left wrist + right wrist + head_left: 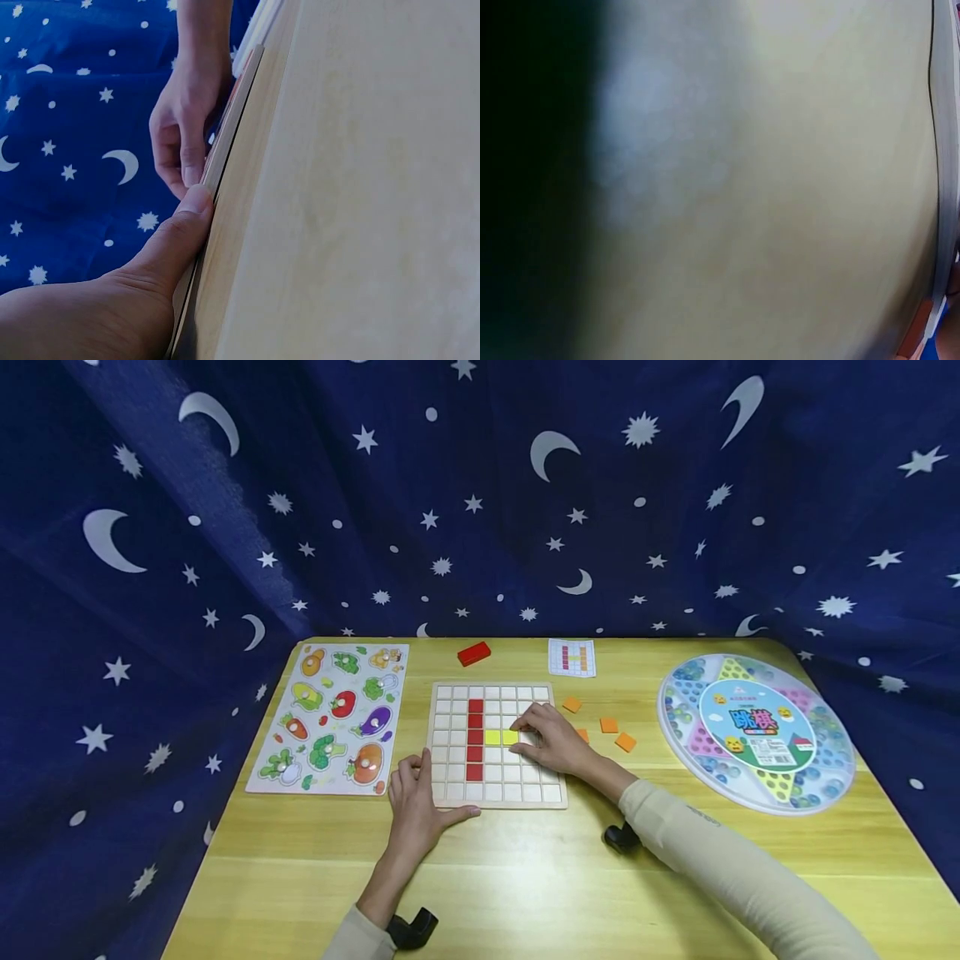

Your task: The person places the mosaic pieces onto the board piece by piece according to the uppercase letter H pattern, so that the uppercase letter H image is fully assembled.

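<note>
A pale wooden grid board (459,766) lies flat on the table. A column of red square tiles (476,737) stands in it, with two yellow tiles (492,737) in a row to the right. My right hand (557,742) is over the board, thumb and index finger pinching the right-hand yellow tile (510,737). At the near left corner, my left hand (414,806) steadies the board, index finger along its left side. The left thumb (169,244) presses the front edge in the left wrist view. The right wrist view is mostly blurred and hides the fingers.
Several loose orange tiles (609,725) lie right of the board. Behind it are a red block (474,653) and a printed pattern card (572,647). A vegetable puzzle board (330,718) lies left, a round Chinese checkers set (757,735) right. A starry curtain (480,552) hangs behind the table.
</note>
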Tool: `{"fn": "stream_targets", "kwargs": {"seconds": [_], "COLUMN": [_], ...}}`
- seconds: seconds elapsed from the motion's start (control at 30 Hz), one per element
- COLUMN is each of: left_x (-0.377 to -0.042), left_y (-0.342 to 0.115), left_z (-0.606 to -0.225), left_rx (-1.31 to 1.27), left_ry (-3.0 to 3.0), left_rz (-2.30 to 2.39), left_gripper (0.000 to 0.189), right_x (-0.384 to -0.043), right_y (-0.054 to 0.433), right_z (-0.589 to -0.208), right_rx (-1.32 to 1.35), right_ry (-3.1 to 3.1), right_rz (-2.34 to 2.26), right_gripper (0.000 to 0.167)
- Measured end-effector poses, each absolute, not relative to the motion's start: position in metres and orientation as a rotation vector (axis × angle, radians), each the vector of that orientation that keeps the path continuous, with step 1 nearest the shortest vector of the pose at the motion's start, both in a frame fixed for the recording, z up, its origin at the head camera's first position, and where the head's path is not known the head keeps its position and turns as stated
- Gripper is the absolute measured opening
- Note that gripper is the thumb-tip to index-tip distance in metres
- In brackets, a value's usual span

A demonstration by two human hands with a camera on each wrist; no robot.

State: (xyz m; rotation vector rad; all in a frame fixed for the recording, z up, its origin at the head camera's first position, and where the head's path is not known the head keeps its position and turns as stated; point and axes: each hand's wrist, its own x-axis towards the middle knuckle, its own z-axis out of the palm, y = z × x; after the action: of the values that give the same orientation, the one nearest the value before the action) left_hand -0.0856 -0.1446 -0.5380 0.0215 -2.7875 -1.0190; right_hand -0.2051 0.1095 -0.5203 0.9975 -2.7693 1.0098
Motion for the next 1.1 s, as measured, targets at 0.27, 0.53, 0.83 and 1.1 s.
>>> {"fn": "stream_targets", "kwargs": {"seconds": [0.27,0.53,0.83,1.1], "left_x": [-0.084,-0.083,-0.084,-0.084], "left_y": [-0.144,-0.143,-0.142,-0.143], "left_z": [-0.540,-0.539,-0.538,-0.537], "left_rx": [0.030,0.033,0.018,0.037], "left_ry": [-2.799,-2.781,-2.774,-2.780], "left_rz": [-1.011,-1.041,-1.037,-1.061], "left_gripper": [0.127,0.126,0.126,0.127], "right_x": [-0.200,-0.191,-0.188,-0.184], "right_y": [0.116,0.130,0.168,0.205], "right_z": [-0.515,-0.510,-0.511,-0.516], "right_rx": [1.046,1.131,1.035,0.834], "right_ry": [-2.756,-2.740,-2.694,-2.731], "right_rz": [1.004,1.057,1.110,1.071], "right_gripper": [0.032,0.032,0.036,0.042]}}
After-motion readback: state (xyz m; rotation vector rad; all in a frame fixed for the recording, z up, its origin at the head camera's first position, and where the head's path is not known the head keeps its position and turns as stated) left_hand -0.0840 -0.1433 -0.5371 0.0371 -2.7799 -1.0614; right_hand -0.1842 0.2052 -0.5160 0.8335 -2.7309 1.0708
